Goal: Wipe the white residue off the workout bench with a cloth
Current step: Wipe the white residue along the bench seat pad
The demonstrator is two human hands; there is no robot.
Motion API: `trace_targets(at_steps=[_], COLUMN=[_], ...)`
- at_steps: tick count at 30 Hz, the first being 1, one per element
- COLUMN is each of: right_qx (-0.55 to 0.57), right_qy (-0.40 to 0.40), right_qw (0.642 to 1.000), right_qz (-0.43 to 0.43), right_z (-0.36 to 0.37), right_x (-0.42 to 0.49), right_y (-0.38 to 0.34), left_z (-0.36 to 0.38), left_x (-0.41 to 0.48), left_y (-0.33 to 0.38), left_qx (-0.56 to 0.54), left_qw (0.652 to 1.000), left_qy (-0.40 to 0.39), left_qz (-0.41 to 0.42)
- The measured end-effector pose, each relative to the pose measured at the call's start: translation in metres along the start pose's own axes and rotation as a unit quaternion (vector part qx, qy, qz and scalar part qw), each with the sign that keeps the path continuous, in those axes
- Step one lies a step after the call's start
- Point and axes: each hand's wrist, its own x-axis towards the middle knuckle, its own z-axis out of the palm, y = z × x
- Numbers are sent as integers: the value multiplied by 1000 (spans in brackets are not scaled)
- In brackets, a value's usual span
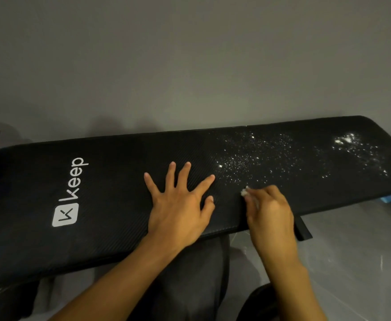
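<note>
On the bench [111, 181], the left hand [180, 205] lay flat with fingers apart, the right hand [269, 210] pinched a cloth [244, 193], and the residue [266, 151] toward its right end was not yet wiped.

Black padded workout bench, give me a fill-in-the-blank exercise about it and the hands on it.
The left hand rests flat on the black padded workout bench with fingers ____.
The right hand pinches a small ____ cloth wad.
The scattered white residue covers the bench's ____ half.
Missing words: spread, white, right
</note>
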Motion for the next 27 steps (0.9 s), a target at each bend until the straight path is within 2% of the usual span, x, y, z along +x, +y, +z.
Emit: trace_targets(at_steps=[3,7,13,20,27], right_qx=[-8,41,38,48,-18], right_qy=[-16,-71,-53,-55,-57], right_qw=[999,992,995,996,997], right_qz=[-37,-92,-74,-52,-42], right_z=[3,-3,29,5,34], right_x=[-8,-28,43,-9,52], right_y=[-14,-28,-44,-41,-58], left_z=[0,2,2,3,3], left_x=[0,1,0,1,0], left_y=[-2,0,-1,-1,-3], left_qx=[1,2,6,5,6], left_qw=[1000,1000,1000,1000,1000], left_qy=[1,3,8,14,15], left_qz=[1,-1,3,-1,3])
